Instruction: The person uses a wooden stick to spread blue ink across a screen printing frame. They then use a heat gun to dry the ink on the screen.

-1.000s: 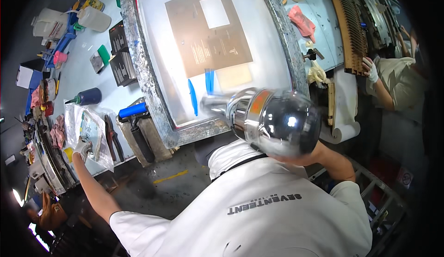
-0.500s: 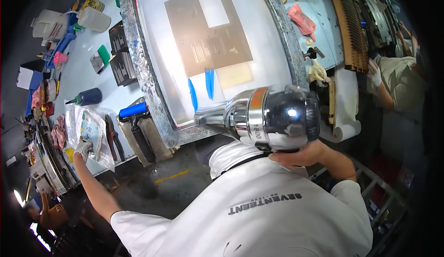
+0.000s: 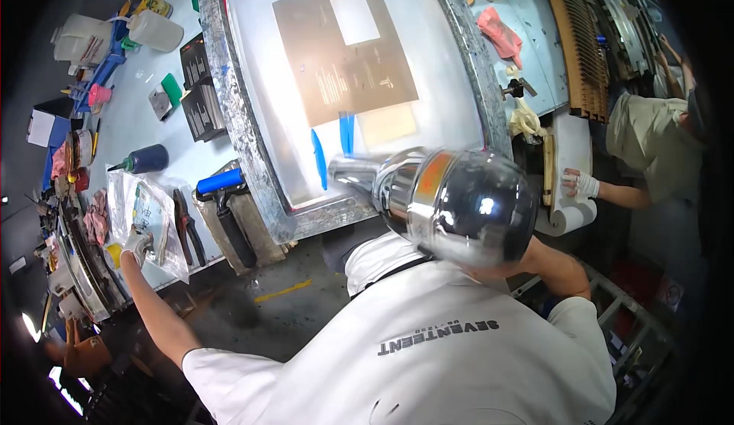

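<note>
My right hand (image 3: 511, 270) grips a shiny chrome hair dryer (image 3: 451, 203) from below. Most of its fingers are hidden behind the dryer's body. The nozzle points left over the near end of a framed printing screen (image 3: 375, 214). On the screen's mesh is a brown stencil area (image 3: 329, 42) with a white rectangle, and below it blue tape strips (image 3: 348, 133) and a cream patch (image 3: 388, 124). My left hand (image 3: 139, 244), partly covered in white, rests with fingers stretched at the table's near-left edge, against a clear plastic bag (image 3: 170, 245).
Beside the bag lie pliers (image 3: 189, 230), a blue roller (image 3: 220, 183) and a dark bottle (image 3: 145, 159). White jugs (image 3: 155, 32) stand farther back. At the right are a pink cloth (image 3: 501, 35), a wooden rack (image 3: 575, 42), a paper roll (image 3: 573, 214) and another person's hand (image 3: 581, 183).
The dryer has swung slightly right and toward me, its nozzle lifting off the frame's near edge. My left hand stays put. The other person's hand has come down to the paper roll.
</note>
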`<control>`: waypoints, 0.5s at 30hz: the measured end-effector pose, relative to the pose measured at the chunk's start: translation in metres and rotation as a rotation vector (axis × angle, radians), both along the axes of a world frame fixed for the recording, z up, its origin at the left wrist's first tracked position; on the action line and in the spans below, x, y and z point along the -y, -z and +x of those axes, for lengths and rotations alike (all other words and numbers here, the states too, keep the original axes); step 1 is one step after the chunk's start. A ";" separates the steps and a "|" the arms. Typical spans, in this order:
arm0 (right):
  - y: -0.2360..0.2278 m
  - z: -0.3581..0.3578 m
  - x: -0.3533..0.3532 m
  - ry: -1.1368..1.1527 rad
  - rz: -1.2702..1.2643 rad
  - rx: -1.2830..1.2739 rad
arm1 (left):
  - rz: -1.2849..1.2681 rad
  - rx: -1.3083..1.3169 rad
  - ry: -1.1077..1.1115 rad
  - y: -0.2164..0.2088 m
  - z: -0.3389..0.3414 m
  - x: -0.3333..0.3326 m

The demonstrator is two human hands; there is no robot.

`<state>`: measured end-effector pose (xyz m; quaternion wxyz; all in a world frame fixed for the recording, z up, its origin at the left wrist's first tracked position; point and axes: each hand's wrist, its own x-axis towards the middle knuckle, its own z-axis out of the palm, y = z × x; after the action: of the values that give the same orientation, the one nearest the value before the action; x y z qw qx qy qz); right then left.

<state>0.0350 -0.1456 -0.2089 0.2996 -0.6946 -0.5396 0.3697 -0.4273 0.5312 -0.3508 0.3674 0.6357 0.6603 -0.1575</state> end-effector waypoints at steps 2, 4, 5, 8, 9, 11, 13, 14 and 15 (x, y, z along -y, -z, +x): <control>-0.007 0.007 -0.006 0.186 -0.138 -0.343 | 0.008 0.040 -0.032 0.009 -0.008 -0.005; -0.007 0.000 -0.004 0.223 -0.100 -0.312 | 0.016 0.070 -0.053 0.015 -0.011 -0.014; -0.018 -0.003 -0.008 0.332 -0.233 -0.516 | 0.024 0.087 -0.065 0.017 -0.014 -0.018; -0.015 0.007 -0.018 0.239 0.029 -0.178 | 0.016 0.075 -0.072 0.015 -0.016 -0.014; -0.010 0.011 -0.018 0.126 0.221 0.075 | 0.017 0.064 -0.068 0.015 -0.015 -0.013; -0.017 -0.002 -0.013 0.324 -0.013 -0.373 | 0.009 0.062 -0.068 0.011 -0.014 -0.017; -0.011 0.005 -0.012 0.130 0.068 -0.068 | 0.005 0.056 -0.077 0.016 -0.020 -0.010; -0.008 0.006 -0.011 0.054 0.120 0.080 | 0.002 0.053 -0.084 0.016 -0.024 -0.007; -0.009 0.008 -0.011 0.104 -0.039 -0.051 | 0.003 0.049 -0.078 0.013 -0.020 -0.010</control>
<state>0.0433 -0.1344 -0.2003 0.3184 -0.7179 -0.4873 0.3818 -0.4474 0.5411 -0.3634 0.3885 0.6137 0.6756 -0.1266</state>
